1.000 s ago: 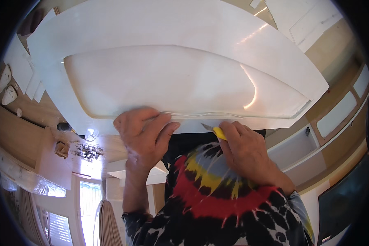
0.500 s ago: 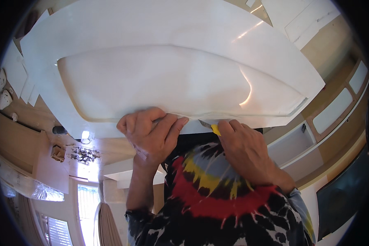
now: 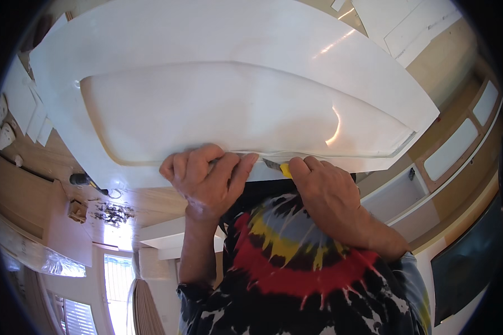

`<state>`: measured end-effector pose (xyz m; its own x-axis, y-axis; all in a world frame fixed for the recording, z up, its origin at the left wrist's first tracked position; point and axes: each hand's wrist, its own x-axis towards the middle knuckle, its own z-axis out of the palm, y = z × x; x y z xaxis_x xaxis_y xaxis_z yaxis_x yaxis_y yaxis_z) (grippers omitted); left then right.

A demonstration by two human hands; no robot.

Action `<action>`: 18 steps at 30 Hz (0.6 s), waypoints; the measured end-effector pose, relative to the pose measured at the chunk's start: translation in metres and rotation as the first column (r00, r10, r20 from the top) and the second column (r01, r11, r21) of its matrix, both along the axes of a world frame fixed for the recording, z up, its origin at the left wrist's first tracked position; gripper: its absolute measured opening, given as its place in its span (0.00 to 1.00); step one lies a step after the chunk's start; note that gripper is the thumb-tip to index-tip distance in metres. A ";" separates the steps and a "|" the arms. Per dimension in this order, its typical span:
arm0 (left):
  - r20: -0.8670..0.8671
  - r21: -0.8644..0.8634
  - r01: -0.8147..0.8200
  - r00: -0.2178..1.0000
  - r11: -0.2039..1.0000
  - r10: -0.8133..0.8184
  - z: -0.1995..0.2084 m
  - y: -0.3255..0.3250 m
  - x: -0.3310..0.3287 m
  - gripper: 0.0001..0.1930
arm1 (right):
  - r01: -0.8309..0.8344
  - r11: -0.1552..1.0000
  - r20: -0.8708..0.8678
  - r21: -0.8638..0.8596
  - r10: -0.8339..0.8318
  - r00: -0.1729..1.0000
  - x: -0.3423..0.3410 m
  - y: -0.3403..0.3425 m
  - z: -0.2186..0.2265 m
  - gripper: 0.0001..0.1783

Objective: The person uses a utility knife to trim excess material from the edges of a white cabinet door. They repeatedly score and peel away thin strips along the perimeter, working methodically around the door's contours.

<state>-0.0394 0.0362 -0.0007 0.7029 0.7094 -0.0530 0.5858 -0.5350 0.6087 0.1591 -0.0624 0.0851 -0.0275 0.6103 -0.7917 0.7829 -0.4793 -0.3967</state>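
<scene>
Knife (image 3: 285, 170) in closed right hand (image 3: 330, 190); left hand (image 3: 204, 176) half-curled on panel (image 3: 207, 111), hold unclear; illegibly marked sheet (image 3: 402, 22) beyond.

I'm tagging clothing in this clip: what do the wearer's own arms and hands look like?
The left hand and right hand are ungloved, with no watch or bracelet showing. Short sleeves leave both forearms bare: the left sleeve is black with grey patches, the right sleeve mostly grey and black with some yellow. The tie-dye shirt adds a red band.
</scene>
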 end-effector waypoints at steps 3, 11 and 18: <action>0.003 -0.013 -0.012 1.000 1.000 0.012 0.002 -0.003 -0.001 0.13 | 0.005 1.000 -0.007 -0.003 -0.005 1.000 0.003 -0.003 0.005 0.09; 0.048 -0.013 -0.029 0.998 0.999 0.030 -0.001 -0.004 -0.002 0.12 | -0.009 1.000 0.015 -0.004 0.009 1.000 -0.001 -0.005 0.003 0.09; 0.044 0.009 -0.055 0.998 0.998 0.055 -0.003 -0.006 -0.003 0.13 | -0.053 0.998 0.031 -0.037 0.054 0.998 0.003 -0.004 0.008 0.09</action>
<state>-0.0421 0.0302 -0.0034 0.6641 0.7475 -0.0155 0.5875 -0.5088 0.6293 0.1621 -0.0663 0.0930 -0.0340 0.5796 -0.8142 0.8198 -0.4498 -0.3544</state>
